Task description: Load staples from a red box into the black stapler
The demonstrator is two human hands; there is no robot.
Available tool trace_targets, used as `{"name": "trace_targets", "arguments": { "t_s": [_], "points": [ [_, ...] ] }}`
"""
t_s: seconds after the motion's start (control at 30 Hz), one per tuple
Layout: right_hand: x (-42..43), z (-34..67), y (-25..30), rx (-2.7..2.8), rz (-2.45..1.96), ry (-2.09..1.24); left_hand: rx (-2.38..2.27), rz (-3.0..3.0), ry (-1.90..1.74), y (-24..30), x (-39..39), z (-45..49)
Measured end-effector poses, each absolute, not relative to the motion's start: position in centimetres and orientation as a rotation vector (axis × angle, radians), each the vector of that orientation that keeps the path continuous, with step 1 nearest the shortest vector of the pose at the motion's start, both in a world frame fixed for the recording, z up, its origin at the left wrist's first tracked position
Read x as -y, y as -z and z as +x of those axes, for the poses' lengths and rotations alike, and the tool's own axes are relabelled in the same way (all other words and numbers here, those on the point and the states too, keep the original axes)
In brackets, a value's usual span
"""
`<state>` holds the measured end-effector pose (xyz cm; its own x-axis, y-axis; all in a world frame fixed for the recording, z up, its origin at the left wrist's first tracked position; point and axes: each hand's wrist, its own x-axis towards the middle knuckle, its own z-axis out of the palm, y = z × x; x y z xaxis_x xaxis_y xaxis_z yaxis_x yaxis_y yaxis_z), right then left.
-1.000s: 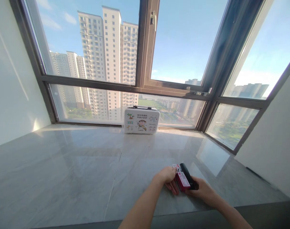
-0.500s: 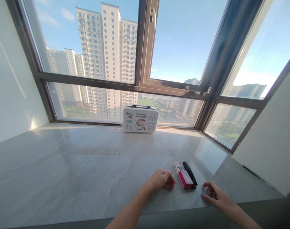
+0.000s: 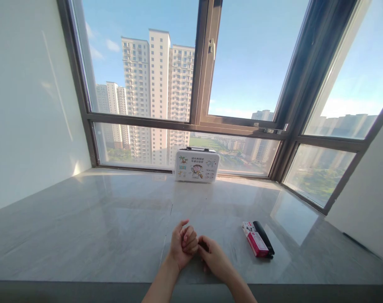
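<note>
While the left hand clenches loosely and I cannot tell whether the right hand grips anything, a careless sweep could skew the pink box and black stapler

The case stands at the back of the sill, just before the window. The box lies on the sill's right part, nearer the front, with the stapler along its right side. Left of both, before the case, are the left hand and, just right of it, the right hand.
</note>
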<state>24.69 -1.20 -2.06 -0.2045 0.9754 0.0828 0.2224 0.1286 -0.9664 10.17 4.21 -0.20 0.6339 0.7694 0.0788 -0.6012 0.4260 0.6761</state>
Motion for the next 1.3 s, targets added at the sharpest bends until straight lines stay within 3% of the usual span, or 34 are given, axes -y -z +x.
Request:
{"name": "trace_targets", "arguments": {
  "t_s": [0.33,1.1,1.3],
  "points": [
    [1.2,24.1,2.2,1.667,-1.326,-0.746,-0.212,0.583,-0.757,-0.1,-5.6,9.3],
    [1.7,23.8,3.0,1.639,-1.359,-0.629,-0.136,0.518,-0.561,-0.2,-5.5,9.4],
    [1.2,24.3,3.3,1.619,-1.272,-0.787,-0.115,0.469,-0.592,0.7,-6.2,9.4]
  ]
}}
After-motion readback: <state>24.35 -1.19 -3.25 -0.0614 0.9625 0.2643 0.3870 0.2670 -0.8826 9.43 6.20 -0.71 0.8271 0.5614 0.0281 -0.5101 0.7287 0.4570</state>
